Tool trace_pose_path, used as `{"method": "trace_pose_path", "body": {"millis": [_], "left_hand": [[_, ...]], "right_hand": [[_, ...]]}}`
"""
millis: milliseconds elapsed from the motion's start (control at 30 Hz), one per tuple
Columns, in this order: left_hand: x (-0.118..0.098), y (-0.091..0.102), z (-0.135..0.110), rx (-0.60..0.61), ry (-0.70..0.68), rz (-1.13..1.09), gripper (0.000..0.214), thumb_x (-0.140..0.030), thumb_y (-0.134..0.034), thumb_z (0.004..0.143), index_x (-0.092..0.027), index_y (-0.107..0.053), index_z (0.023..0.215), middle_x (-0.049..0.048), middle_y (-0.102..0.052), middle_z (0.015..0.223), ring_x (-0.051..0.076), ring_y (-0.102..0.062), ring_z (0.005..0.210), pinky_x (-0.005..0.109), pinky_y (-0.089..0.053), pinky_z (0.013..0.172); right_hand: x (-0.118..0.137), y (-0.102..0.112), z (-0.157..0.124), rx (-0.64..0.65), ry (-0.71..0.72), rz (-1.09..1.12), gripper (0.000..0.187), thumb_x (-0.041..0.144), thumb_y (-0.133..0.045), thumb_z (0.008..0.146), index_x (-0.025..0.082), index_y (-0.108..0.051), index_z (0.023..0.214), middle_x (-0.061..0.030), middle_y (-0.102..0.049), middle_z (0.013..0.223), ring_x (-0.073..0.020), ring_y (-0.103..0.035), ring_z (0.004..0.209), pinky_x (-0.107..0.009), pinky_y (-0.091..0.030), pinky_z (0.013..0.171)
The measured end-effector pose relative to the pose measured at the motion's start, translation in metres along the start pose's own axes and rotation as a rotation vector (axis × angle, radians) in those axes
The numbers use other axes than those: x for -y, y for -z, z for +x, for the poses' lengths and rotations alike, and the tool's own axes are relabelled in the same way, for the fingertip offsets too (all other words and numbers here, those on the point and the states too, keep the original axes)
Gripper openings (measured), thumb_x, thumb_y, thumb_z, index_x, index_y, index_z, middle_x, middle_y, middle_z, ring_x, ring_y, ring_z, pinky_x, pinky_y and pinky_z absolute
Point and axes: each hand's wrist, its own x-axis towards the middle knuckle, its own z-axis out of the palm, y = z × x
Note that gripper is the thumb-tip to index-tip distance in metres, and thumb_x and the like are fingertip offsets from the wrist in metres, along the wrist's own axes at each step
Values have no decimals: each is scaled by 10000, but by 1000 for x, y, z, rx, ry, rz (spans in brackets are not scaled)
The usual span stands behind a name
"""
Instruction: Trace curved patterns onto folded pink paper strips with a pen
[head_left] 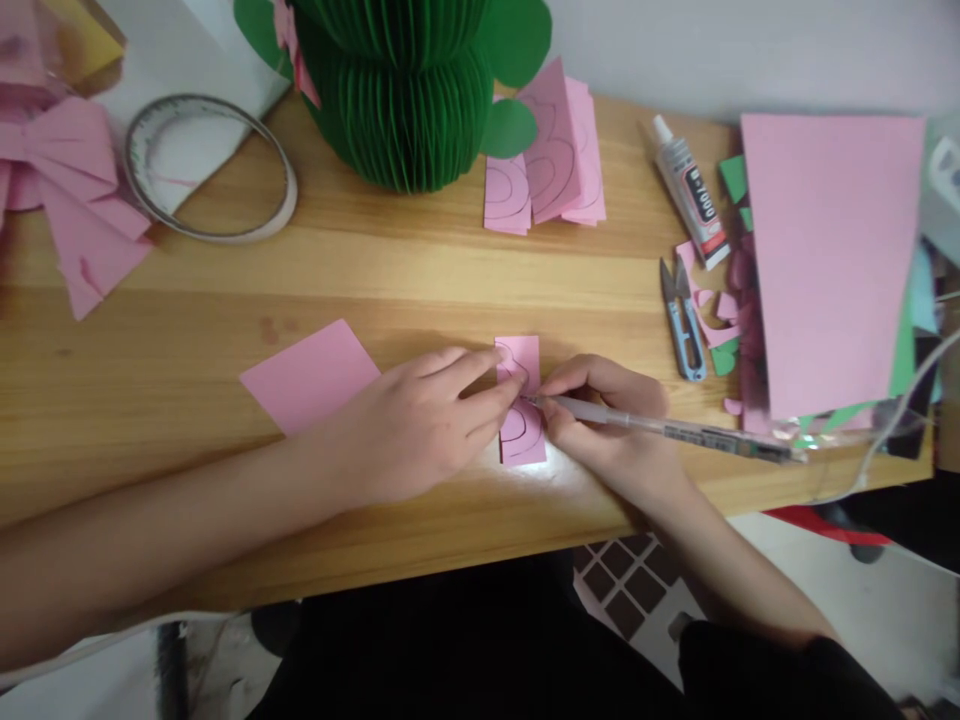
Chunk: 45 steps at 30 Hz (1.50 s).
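Observation:
A small pink paper strip [523, 440] lies upright on the wooden table, with curved dark lines drawn on it. My left hand [431, 420] rests flat, its outstretched fingertips pressing on the strip's left side. Pinched in my right hand [611, 415] is a slim pen [675, 430], its tip touching the strip near the middle. A plain pink paper square [311, 375] lies left of the strip, partly under my left forearm.
Behind stand a green honeycomb paper plant [405, 110] and folded pink papers with drawn curves [551, 150]. On the right lie a glue tube [691, 195], blue thread snips [684, 325], scraps and pink sheets [836, 260]. A tape roll [281, 215] and pink bow [71, 150] are left.

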Motion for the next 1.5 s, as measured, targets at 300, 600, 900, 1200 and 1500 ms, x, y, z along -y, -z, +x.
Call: {"method": "trace_pose_path", "body": {"millis": [300,600,900,1200,1500], "left_hand": [[0,0,0,0,35,-60,368,-46,-308,1004,-89,-661,1099,71,-720,1174,251,-658,1118,363,-552,916],[0,-1,0,10,25,-74,402,-47,-274,1007,-74,-671,1069,98,-712,1166,278,-654,1119,385,-547,900],[0,2,0,21,11,-33,371,-45,-304,1011,-63,-667,1089,90,-708,1214,271,-659,1121,366,-548,893],[-2,-4,0,-53,81,28,246,-112,-421,1011,-88,-657,1075,120,-704,1121,217,-662,1011,333,-533,872],[-3,-2,2,-58,75,32,249,-78,-414,991,-75,-662,1019,143,-701,1092,229,-660,1002,330,-539,848]], "right_hand": [[-4,-3,2,-64,-7,43,49,207,-643,726,184,-634,684,36,-614,536,-86,-524,442,-207,-412,438],[-6,-2,2,-96,11,24,32,188,-649,747,191,-642,715,46,-621,552,-87,-534,461,-208,-422,449],[-15,-2,-12,-233,134,160,108,304,-584,945,232,-654,984,-8,-727,780,-149,-677,670,-290,-554,619],[-11,-6,-36,-198,91,48,148,194,-673,850,240,-616,979,13,-735,780,-142,-702,641,-247,-578,579],[-1,-18,-26,-191,56,38,93,171,-677,816,213,-629,883,59,-682,623,-75,-615,471,-161,-491,448]]}}
